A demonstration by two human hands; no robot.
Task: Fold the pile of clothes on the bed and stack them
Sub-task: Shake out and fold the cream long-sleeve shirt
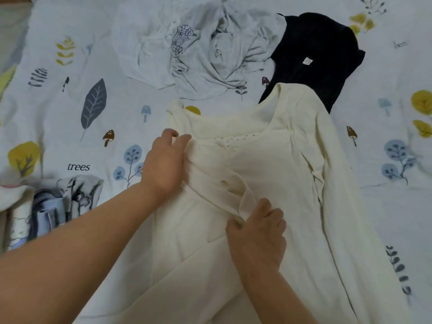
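A cream long-sleeved garment (275,160) lies spread on the bed in front of me, neckline away from me. Its left sleeve is folded across the chest. My left hand (163,162) grips the fabric at the left shoulder fold. My right hand (257,232) pinches the cuff end of that folded sleeve near the garment's middle. The right sleeve lies straight along the garment's right side. A crumpled light grey garment (201,50) lies beyond it, and a dark navy garment (313,57) lies at the back right, partly under the cream collar.
A stack of folded clothes (56,202) with patterned and blue fabrics sits at the left edge. The bed sheet (70,118) is pale with leaf, tree and mushroom prints.
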